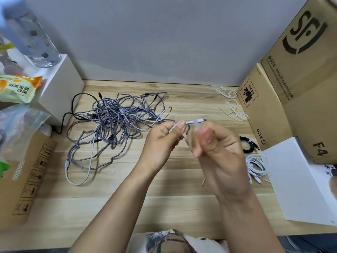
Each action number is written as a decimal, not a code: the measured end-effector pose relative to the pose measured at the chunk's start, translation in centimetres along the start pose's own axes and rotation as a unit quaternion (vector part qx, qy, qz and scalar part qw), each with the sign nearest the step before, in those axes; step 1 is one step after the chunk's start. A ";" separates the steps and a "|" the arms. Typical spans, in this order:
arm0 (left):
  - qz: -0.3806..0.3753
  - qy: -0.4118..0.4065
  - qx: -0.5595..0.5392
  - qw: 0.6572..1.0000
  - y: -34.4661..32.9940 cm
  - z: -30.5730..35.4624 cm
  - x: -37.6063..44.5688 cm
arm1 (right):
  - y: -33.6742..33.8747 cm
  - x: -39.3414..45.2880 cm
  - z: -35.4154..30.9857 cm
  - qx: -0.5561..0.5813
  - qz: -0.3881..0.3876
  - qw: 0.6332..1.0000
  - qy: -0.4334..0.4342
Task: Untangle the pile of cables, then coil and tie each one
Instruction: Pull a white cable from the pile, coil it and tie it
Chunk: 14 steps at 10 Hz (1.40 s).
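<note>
While both hands pinch white cable (193, 122), bags unreadable — blurred

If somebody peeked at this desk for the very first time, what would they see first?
Probably the two hands in the middle: the left hand pinches a white cable end, and the blurred right hand is curled beside it. Next, the big grey tangle of cables sprawled on the wooden table, left of the hands. On the right, small black and white coils lie beside brown cardboard boxes.
</note>
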<state>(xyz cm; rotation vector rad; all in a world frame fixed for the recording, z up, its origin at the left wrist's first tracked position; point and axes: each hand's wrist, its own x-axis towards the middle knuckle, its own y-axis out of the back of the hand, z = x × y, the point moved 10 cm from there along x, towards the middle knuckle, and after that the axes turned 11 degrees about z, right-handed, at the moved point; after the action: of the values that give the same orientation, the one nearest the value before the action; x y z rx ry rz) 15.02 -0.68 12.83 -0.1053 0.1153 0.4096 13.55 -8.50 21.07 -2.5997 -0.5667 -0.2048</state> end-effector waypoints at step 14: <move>-0.062 -0.212 0.447 0.867 -0.4 3.1 -2.5 | 4.5 0.3 2.8 -0.476 -0.055 0.871 -0.109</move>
<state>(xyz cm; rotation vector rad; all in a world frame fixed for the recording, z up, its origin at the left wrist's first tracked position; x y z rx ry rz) 13.18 -1.60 16.27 0.8931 -0.1447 0.2105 15.91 -10.73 16.84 -3.5854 -0.8511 -0.2786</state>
